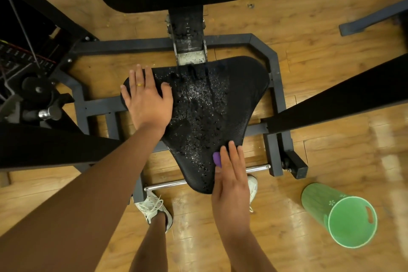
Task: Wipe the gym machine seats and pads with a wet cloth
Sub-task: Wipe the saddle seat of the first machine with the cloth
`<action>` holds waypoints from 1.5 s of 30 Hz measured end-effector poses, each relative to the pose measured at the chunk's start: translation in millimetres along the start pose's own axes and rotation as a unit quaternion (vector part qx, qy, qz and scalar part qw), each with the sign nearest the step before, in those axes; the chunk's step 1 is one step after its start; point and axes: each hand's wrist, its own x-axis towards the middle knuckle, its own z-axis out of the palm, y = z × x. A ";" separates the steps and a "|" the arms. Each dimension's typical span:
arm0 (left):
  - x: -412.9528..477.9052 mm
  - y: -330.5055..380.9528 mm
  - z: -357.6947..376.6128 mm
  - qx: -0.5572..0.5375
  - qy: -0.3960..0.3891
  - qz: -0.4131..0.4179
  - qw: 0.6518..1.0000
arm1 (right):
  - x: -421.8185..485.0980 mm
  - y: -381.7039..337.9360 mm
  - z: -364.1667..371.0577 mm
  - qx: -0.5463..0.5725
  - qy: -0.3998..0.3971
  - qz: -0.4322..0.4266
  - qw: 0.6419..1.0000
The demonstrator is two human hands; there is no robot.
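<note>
Seat [209,106] wet with droplets; left hand [146,99] flat, grip apart, likely steadying its corner; right hand [231,181] presses purple cloth [217,158] under straight fingers [233,152] to wipe.

Left arm comes in from the lower left, pretty much straight, forearm bare. The left hand [148,99] lies flat, palm down, fingers spread a bit and thumb out to the side, resting on the seat's [220,99] left corner, with a ring [139,84] on one finger. Right forearm rises from the bottom edge, wrist straight. The right hand [231,174] is palm down too, fingers straight and close together, pressing a purple cloth [217,158] that peeks out beside them.
</note>
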 end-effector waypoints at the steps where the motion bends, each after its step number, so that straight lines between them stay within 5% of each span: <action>1: 0.3 1.5 0.9 -0.003 0.006 -0.002 1.000 | 11.4 -0.6 -3.3 0.012 0.008 0.008 1.000; 5: -1.7 -0.3 2.8 0.000 0.019 -0.003 1.000 | 102.0 -5.7 -22.0 0.041 0.018 0.027 0.999; 12: 1.5 2.1 4.2 -0.003 0.031 -0.005 0.999 | 253.3 -16.5 -13.1 -0.078 -0.004 -0.044 0.996; 21: 1.1 -0.1 4.7 0.002 0.035 -0.002 0.999 | 142.7 13.3 -12.7 -0.100 -0.006 -0.053 0.994; 30: 4.1 -0.5 7.0 -0.003 0.042 -0.005 0.999 | 265.3 -10.5 -3.8 -0.115 -0.016 -0.066 0.991; 40: 3.3 0.1 4.4 0.001 0.035 -0.003 0.999 | 97.2 7.4 -18.7 -0.087 -0.044 -0.052 0.994; 45: 5.5 0.2 5.7 -0.005 0.042 -0.007 0.999 | 151.5 -0.2 -8.3 -0.083 -0.015 -0.037 0.996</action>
